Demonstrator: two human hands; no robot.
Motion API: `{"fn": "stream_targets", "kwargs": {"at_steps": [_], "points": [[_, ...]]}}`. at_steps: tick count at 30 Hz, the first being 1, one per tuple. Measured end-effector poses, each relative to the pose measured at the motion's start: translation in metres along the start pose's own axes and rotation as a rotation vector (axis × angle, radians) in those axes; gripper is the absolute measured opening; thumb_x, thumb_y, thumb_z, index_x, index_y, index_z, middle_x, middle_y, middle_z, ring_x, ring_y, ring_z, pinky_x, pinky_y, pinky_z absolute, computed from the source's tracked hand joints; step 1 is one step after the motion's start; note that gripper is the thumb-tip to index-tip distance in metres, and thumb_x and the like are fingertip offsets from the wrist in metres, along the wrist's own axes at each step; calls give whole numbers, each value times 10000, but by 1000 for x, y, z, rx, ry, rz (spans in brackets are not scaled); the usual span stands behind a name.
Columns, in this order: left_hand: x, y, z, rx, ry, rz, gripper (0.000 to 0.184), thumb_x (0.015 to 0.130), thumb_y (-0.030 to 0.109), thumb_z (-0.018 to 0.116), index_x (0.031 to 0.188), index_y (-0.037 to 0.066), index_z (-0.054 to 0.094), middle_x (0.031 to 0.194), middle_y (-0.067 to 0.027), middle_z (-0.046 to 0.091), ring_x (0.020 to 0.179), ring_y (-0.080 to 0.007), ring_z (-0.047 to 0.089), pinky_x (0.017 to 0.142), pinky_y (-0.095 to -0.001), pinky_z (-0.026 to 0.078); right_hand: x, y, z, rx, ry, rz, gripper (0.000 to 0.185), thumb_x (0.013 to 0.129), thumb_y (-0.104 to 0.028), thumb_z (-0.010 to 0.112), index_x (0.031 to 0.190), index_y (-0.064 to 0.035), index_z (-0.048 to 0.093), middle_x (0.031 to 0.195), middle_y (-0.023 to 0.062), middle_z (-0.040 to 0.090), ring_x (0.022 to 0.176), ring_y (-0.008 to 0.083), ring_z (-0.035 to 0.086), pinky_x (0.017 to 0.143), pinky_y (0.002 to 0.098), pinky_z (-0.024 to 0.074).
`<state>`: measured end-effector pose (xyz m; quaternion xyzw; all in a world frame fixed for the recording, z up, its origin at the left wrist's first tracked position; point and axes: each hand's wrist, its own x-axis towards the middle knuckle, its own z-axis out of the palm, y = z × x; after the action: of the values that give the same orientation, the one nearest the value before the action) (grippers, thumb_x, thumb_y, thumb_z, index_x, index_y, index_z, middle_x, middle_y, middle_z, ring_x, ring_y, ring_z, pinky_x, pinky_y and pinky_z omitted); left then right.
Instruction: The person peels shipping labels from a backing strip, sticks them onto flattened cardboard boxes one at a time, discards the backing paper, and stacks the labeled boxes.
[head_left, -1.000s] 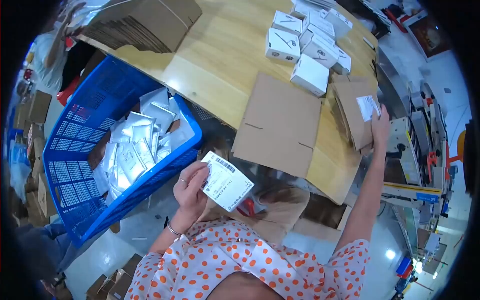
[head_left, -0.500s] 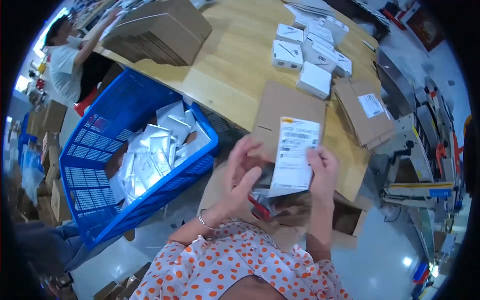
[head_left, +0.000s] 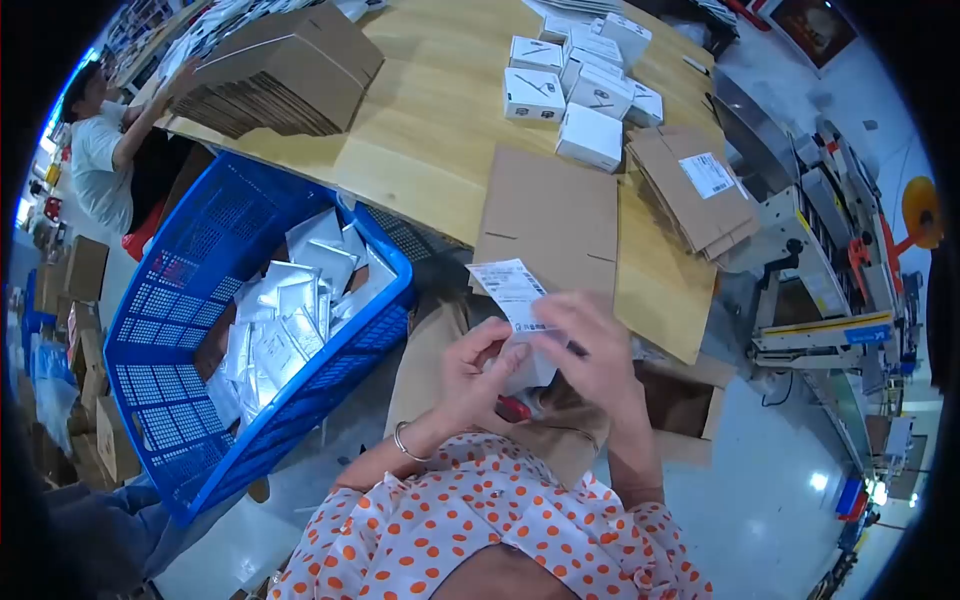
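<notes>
A printed shipping label [head_left: 508,285] stands up in front of me, with a plain pale part below that could be its backing or another item. My left hand [head_left: 480,365] pinches its lower left side between thumb and fingers. Over its right side lies my right hand [head_left: 590,345], fingers bent and partly blurred; whether they grip the label cannot be seen clearly. Just beyond, a flat cardboard piece [head_left: 548,210] lies at the table edge. A small red object [head_left: 513,408] shows in my lap, below my hands.
White boxes [head_left: 590,135] are piled on the wooden table [head_left: 420,130]. Labelled flat cartons [head_left: 690,190] lie right, folded cardboard [head_left: 290,70] far left. A blue basket [head_left: 290,395] at my left holds silvery packets [head_left: 275,340]. A co-worker [head_left: 105,160] sits at far left.
The label has moved left, and its top now tilts left. My left hand has closed on it, and my right hand has moved left across it. The view has shifted slightly.
</notes>
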<state>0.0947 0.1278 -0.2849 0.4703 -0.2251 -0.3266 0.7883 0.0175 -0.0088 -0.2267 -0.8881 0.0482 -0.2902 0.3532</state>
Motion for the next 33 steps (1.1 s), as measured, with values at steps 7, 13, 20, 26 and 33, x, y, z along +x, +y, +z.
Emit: {"fn": "stream_targets", "kwargs": {"at_steps": [7, 13, 20, 26, 33], "points": [[-8, -3, -12, 200, -109, 3, 159, 840, -27, 589, 997, -16, 609, 909, -22, 577, 777, -94, 511, 679, -181, 396, -18, 9, 8, 111, -88, -4, 200, 717, 41, 670, 914, 15, 655, 893, 76, 642, 711, 193, 568, 642, 257, 451], [-15, -7, -21, 240, -186, -20, 200, 840, -16, 607, 1039, -15, 616, 934, -34, 600, 773, -95, 517, 692, -191, 417, -38, 10, 19, 182, -45, 123, 161, 733, 53, 643, 891, 19, 633, 841, 66, 627, 667, 178, 554, 580, 257, 436], [-22, -17, -37, 90, -95, -176, 250, 822, -24, 624, 1071, -3, 626, 935, -41, 614, 760, -89, 524, 687, -187, 429, -49, 12, 31, 264, 109, 482, 93, 794, 56, 578, 848, 5, 635, 711, 46, 595, 509, 103, 493, 469, 203, 379], [-25, -3, -100, 115, -15, -393, 296, 790, -49, 585, 1075, 14, 631, 906, -38, 618, 748, -88, 522, 674, -178, 417, -48, 31, -41, 360, 323, 961, 71, 886, -70, 521, 882, -33, 582, 564, -6, 500, 370, 62, 391, 356, 188, 326], [-34, -22, -177, 237, 253, -254, 331, 746, -79, 540, 1057, 7, 618, 896, -47, 618, 749, -100, 531, 690, -196, 428, -35, 16, -102, 569, 584, 810, 144, 908, -85, 540, 1003, 20, 517, 863, 191, 638, 722, 224, 675, 633, 234, 552]]}}
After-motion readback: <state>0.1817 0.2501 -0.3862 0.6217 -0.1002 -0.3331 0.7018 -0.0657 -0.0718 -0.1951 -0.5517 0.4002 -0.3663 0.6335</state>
